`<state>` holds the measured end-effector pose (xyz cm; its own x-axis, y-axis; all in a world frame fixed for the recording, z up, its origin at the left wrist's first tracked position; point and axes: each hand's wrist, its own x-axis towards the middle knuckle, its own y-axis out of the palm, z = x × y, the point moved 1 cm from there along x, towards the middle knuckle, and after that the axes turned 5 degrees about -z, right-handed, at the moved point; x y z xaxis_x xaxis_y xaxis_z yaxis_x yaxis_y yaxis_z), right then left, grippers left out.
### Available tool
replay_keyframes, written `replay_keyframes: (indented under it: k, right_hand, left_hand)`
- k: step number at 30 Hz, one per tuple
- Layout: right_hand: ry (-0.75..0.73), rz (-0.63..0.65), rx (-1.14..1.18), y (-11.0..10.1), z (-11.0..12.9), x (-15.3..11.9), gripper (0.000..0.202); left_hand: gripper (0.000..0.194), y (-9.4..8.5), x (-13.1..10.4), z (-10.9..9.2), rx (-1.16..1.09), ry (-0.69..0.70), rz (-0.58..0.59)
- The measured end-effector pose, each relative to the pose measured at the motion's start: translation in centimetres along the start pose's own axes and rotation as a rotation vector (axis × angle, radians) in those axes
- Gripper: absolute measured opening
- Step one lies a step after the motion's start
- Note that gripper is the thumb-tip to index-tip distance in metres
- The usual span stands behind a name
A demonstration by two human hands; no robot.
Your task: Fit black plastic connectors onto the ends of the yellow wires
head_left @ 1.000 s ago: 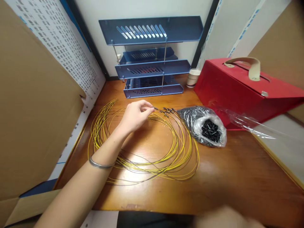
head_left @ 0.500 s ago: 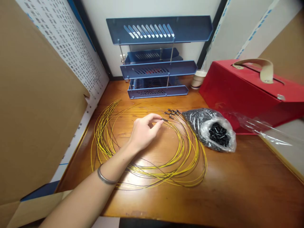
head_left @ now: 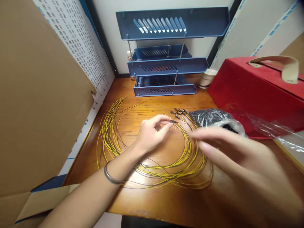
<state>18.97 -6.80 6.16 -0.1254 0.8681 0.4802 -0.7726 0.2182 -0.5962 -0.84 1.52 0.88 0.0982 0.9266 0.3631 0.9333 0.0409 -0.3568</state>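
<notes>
My left hand (head_left: 154,131), a dark bangle at its wrist, pinches a small black sleeve (head_left: 174,121) on a cable end between thumb and fingertips. Yellow and dark thin cables (head_left: 152,173) lie in a wide loose coil below and around that hand. Several black-tipped cable ends (head_left: 179,111) rest just beyond the fingertips. My right hand (head_left: 237,161), smeared by motion, hovers over the coil's right side. Its thumb and forefinger are apart, and I see nothing between them. Behind it, a clear plastic bag (head_left: 209,115) of small black pieces is partly covered.
At the back stands a blue tiered tray rack (head_left: 166,67). A paper cup (head_left: 207,79) and a red box (head_left: 256,91) with a beige handle are to the right. Cardboard (head_left: 45,104) walls the left side of the wooden table (head_left: 142,205).
My right hand has come into view from the lower right, in front of the plastic bag. My left hand keeps its pinch on the black sleeve. The whole view has shifted slightly.
</notes>
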Motion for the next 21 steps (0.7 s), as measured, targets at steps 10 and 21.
replay_keyframes:
  k: [10,21]
  right_hand:
    - [0.076,-0.032,0.045,4.2,-3.1,5.2,0.014]
    - [-0.267,-0.158,-0.083,4.9,-4.2,4.3,0.010]
  left_hand:
    - [0.018,0.1,0.0,0.0,-0.042,0.039,-0.013]
    - [0.017,0.1,-0.2,0.2,-0.009,0.205,-0.020]
